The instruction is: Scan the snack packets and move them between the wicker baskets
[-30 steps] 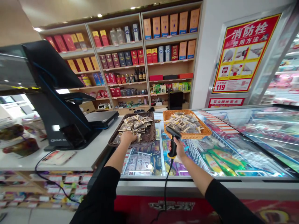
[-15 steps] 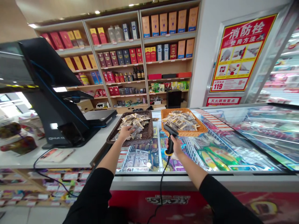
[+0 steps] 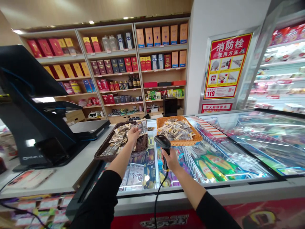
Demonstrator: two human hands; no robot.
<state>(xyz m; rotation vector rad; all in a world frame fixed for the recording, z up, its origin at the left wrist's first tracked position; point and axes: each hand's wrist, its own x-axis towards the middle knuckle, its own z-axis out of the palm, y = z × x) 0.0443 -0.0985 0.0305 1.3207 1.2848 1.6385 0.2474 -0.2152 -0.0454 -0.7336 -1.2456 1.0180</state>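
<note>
My left hand (image 3: 133, 133) pinches a small clear snack packet (image 3: 142, 126) with a beige label, raised over the right side of the dark brown wicker basket (image 3: 140, 149). Many similar packets (image 3: 121, 135) lie heaped in that basket. My right hand (image 3: 170, 159) is wrapped round the handle of a black and yellow barcode scanner (image 3: 163, 142), whose head points away and to the left. From its base a black cable (image 3: 156, 197) hangs down the freezer front. Just behind the scanner, an orange-brown wicker basket (image 3: 197, 136) holds more of these packets.
Both baskets rest on a glass-topped chest freezer (image 3: 214, 187) full of packaged goods. To the left, a black checkout machine (image 3: 47, 127) with a flat scale plate (image 3: 89, 127) stands on a pale counter (image 3: 69, 178). Shelves (image 3: 114, 73) of boxes and bottles line the back wall.
My left hand has lifted the packet from the dark basket's heap and moved it up and right. The scanner stays in my right hand. The view has turned to the right.
</note>
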